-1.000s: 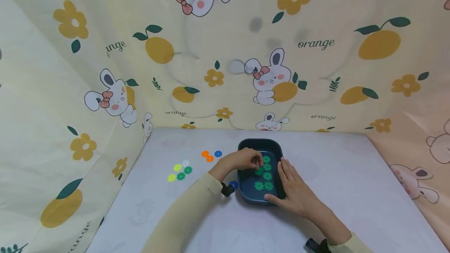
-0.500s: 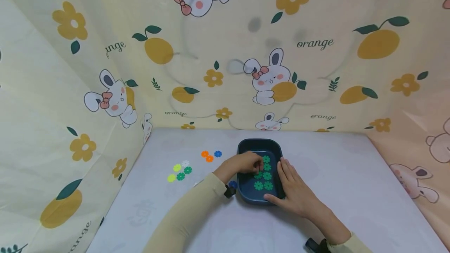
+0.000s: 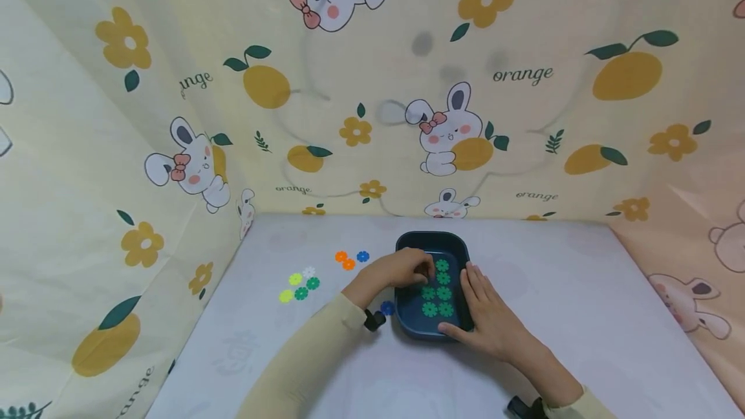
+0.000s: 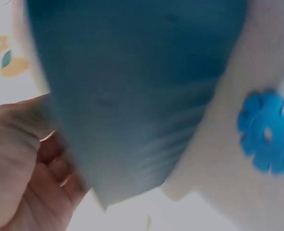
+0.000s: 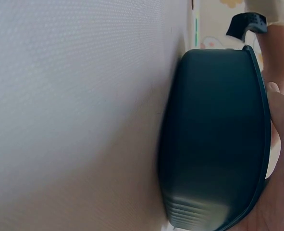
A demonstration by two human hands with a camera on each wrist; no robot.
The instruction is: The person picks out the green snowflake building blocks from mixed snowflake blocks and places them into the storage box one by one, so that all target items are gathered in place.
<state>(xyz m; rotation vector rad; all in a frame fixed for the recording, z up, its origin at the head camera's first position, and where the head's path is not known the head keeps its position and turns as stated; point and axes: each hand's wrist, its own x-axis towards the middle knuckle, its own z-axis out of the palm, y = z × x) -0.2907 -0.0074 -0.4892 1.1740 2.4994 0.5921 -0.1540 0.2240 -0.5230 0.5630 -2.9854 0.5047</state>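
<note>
A dark blue tray (image 3: 421, 325) stands on the table with several green flower-shaped plastic discs (image 3: 444, 293) in rows on its floor. My left hand (image 3: 401, 268) reaches over the tray's left rim, fingers bent down near the discs. Whether it pinches a disc is hidden; in the left wrist view the tray wall (image 4: 132, 106) covers the fingertips. My right hand (image 3: 495, 319) rests along the tray's right rim with straight fingers, the thumb across the near right corner. The right wrist view shows the tray's outer side (image 5: 214, 130) beside the right palm (image 5: 278, 168).
Left of the tray lie loose discs on the white table (image 3: 559, 290): orange ones (image 3: 348, 264), a blue one (image 3: 363, 256), yellow ones (image 3: 295, 279), a white one (image 3: 309, 272) and green ones (image 3: 301, 293). Another blue disc (image 4: 267, 134) lies close beside the tray's left wall. Printed cloth hangs behind.
My left hand has shifted slightly within the tray, and a green disc under its fingers now lies a little nearer, in line with the others. The right hand and tray have stayed put.
</note>
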